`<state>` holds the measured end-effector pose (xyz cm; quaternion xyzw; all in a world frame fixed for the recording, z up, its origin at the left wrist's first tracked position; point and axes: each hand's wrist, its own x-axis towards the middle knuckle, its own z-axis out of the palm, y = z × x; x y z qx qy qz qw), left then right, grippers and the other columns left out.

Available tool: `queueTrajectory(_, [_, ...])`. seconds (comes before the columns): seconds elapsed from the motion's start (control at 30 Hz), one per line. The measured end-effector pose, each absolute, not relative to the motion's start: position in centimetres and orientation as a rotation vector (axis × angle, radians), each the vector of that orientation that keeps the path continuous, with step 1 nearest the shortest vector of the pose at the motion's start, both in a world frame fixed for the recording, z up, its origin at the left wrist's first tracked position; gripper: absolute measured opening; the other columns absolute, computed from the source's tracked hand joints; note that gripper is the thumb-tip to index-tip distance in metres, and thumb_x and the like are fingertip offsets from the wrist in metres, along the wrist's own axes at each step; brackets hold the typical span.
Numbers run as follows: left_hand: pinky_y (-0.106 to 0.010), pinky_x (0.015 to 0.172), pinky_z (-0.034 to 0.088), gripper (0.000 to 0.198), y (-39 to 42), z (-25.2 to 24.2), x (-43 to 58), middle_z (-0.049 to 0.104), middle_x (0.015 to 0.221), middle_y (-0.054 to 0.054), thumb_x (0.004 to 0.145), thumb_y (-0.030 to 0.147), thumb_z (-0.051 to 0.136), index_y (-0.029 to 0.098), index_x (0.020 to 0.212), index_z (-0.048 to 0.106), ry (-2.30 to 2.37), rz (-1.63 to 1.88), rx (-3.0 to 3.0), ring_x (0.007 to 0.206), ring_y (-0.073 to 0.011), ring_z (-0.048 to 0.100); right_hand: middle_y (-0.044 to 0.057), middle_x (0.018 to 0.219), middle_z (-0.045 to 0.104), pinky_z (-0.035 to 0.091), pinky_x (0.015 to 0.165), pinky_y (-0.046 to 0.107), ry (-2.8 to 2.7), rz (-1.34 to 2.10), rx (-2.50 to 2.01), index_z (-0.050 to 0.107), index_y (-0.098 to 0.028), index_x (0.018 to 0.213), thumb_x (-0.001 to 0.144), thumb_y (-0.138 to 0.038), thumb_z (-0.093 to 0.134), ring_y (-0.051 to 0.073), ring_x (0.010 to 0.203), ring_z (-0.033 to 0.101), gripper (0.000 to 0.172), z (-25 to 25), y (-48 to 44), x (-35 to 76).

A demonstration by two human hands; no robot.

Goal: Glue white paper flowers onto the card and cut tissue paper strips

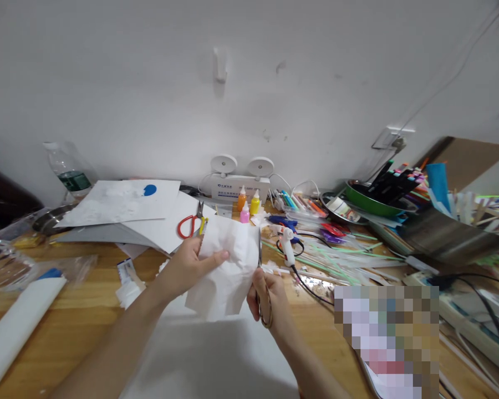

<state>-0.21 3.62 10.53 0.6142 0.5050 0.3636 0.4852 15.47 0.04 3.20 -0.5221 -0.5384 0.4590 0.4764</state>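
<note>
White paper (222,282), creased, held up above another sheet (208,360). Left hand (193,263) grips it, thumb on top. Right hand (274,302) closed round scissors (260,250), blades at the paper's right edge. Orange bottle (242,200) stands beyond.

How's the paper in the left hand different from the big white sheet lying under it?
The held paper is up in the left hand; the big sheet lies flat on the table. The held paper looks creased; the big sheet looks smooth. The held paper has scissors at its edge; the big sheet doesn't. Both are white.
</note>
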Motion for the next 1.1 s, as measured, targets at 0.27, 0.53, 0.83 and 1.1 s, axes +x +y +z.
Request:
queueTrajectory(0.27, [-0.019,0.045,0.042,0.028,3.5,10.8,-0.2,0.058,0.065,-0.001,0.067,0.04,0.059,0.014,0.077,0.059,1.253,0.796,1.525,0.055,-0.0116,0.054,-0.003,0.023,0.025,0.019,0.029,0.02,-1.32,1.088,-1.296,0.03,-0.021,0.027,0.074,-0.068,0.026,0.006,0.025,0.027,0.067,3.9,0.1,15.5])
queueTrajectory(0.53, [-0.02,0.046,0.042,0.03,3.5,11.0,-0.2,0.06,0.065,-0.001,0.066,0.04,0.061,0.013,0.079,0.059,1.243,0.786,1.466,0.056,-0.0126,0.055,-0.004,0.022,0.027,0.018,0.027,0.02,-1.301,1.129,-1.295,0.029,-0.022,0.033,0.07,-0.071,0.028,0.006,0.022,0.025,0.062,4.3,0.3,15.5])
queueTrajectory(0.83, [-0.024,0.051,0.047,0.03,4.2,10.7,-0.7,0.067,0.072,-0.005,0.063,0.035,0.065,0.013,0.084,0.062,1.19,1.074,1.218,0.061,-0.0173,0.061,-0.004,0.028,0.038,0.023,0.034,0.02,-1.198,1.265,-1.149,0.047,-0.016,0.054,0.074,-0.07,0.02,0.006,0.027,0.028,0.064,2.9,0.8,15.4])
queueTrajectory(1.1, [-0.02,0.056,0.049,0.04,5.3,11.0,-1.7,0.068,0.083,-0.005,0.06,0.029,0.068,0.014,0.096,0.06,1.177,1.544,0.92,0.068,-0.0156,0.063,-0.002,0.047,0.044,0.03,0.044,0.021,-1.38,1.422,-0.977,0.052,-0.011,0.073,0.079,-0.063,0.026,0.008,0.042,0.038,0.058,2.1,-0.4,14.6])
